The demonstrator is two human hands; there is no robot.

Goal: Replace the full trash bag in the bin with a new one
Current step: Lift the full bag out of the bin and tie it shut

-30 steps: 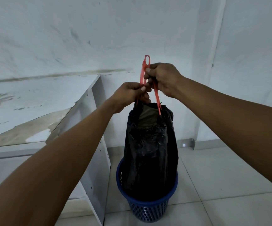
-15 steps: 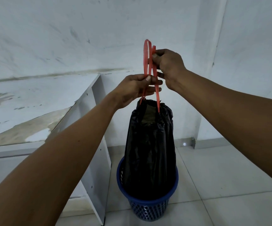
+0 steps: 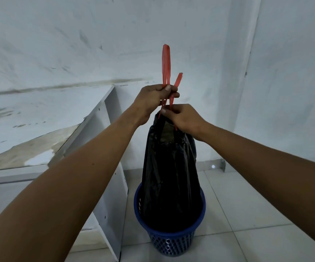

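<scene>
A person's left hand (image 3: 153, 95) pinches the red drawstring loops (image 3: 166, 63) above a full black trash bag (image 3: 169, 171) standing in its blue bin (image 3: 171, 241), while the right hand (image 3: 183, 118) grips the gathered neck, apparently cinching before knotting and lifting out.

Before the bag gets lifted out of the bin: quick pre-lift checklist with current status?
1. Left hand grips the red drawstrings: ok.
2. Right hand pinches the strings at the neck of the black bag: ok.
3. Bag mouth cinched shut: not ok, a gap still shows something brownish inside.
4. Strings knotted: cannot tell, the fingers hide that spot.
5. Bag bottom clear of the blue bin: not ok, it sits inside the rim.
6. Lift path: ok above; the white cabinet panel stands close on the left.
</scene>
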